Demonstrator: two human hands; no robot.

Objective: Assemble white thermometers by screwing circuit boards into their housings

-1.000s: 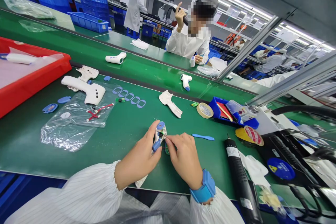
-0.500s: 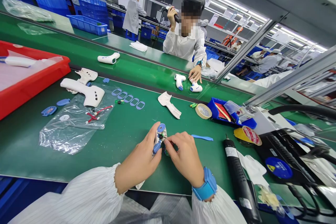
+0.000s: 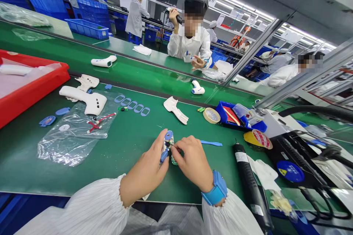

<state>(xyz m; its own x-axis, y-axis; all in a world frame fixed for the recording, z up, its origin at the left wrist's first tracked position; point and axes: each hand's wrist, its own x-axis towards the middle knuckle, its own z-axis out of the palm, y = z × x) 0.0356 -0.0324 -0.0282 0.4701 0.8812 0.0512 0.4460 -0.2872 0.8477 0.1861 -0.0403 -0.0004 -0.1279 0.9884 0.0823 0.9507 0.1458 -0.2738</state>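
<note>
My left hand (image 3: 149,170) is closed around an opened white thermometer housing (image 3: 171,140) with blue parts and dark inner components. At its upper end sits a round blue piece (image 3: 168,135). My right hand (image 3: 192,158) has thumb and forefinger pinched at the housing's right side; what is between the fingertips is too small to make out. Just below those fingertips a green circuit board (image 3: 174,160) shows in part, mostly covered by the hand. Beyond my hands lies a loose white housing half (image 3: 176,110), and to the right a blue pry stick (image 3: 211,143).
On the left are more white shells (image 3: 87,99), a plastic bag (image 3: 68,147) with red wires, blue frames (image 3: 132,105) and a red tray (image 3: 35,91). A black electric screwdriver (image 3: 249,181), tape roll (image 3: 211,115) and blue bin (image 3: 239,117) stand right. Across the belt sits a co-worker (image 3: 193,42).
Both my hands keep nearly the same hold, with small finger shifts. The co-worker has lifted one white-and-blue device off the belt. Another device on the belt has moved left.
</note>
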